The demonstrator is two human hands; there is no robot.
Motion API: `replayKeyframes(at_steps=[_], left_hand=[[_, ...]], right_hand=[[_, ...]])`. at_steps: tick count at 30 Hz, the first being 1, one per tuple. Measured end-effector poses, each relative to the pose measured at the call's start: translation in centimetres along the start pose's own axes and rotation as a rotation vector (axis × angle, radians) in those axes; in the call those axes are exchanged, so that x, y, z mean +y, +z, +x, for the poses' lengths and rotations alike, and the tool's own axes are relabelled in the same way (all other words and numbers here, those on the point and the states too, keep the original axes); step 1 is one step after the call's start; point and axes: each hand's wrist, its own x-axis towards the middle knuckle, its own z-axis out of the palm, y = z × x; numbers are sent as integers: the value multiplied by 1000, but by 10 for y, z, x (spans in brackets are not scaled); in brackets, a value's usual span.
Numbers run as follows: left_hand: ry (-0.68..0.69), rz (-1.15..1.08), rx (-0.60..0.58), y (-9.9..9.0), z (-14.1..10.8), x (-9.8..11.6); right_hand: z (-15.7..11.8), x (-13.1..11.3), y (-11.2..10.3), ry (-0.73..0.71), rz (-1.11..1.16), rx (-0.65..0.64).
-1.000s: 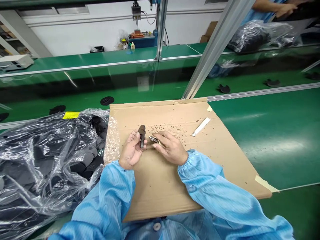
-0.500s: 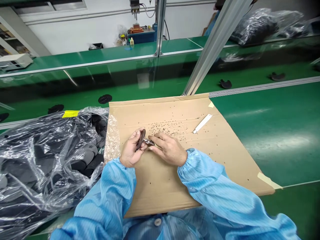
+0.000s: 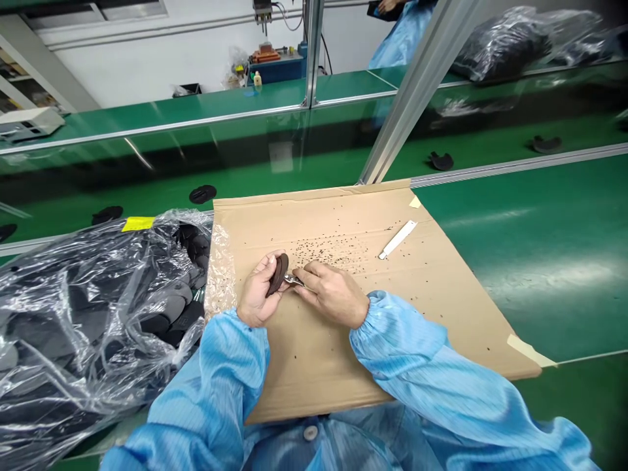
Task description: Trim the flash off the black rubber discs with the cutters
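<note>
My left hand (image 3: 257,292) grips a dark, round, rubber-like disc (image 3: 278,275), held tilted on edge between thumb and fingers. My right hand (image 3: 333,291) is closed around small metal nippers (image 3: 293,279), whose tip meets the disc's right edge. The palm and fingers hide most of the tool. Both hands are just above a cardboard sheet (image 3: 318,386), where many tiny black scraps (image 3: 326,252) lie scattered behind them. A white strip-like tool (image 3: 397,240) rests on the cardboard, farther back to the right.
A clear plastic bag (image 3: 98,347) full of dark discs bulges at the left. Behind the cardboard runs a green conveyor belt (image 3: 333,144) carrying several dark pieces. A metal post (image 3: 417,98) rises at the back. Another person's blue sleeve (image 3: 400,36) shows beyond it.
The disc has turned a little, so more of its flat face shows. The nippers have shifted slightly right with my right hand. Another person has come into view at the back.
</note>
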Motion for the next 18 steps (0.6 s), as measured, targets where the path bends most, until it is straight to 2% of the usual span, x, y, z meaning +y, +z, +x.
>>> replayKeyframes(at_steps=[5, 9, 12, 15, 18], left_hand=[[8, 13, 15, 0, 0, -1], [43, -5, 5, 1, -1, 1], [96, -25, 66, 2, 0, 2], [143, -63, 116, 1, 1, 2], [137, -120, 93, 1, 1, 3]], right_hand=[[-2, 3, 4, 3, 21, 12], [-2, 13, 6, 18, 101, 125], [0, 25, 4, 73, 76, 186], [2, 37, 3, 129, -7, 167], [4, 44, 4, 146, -31, 114]])
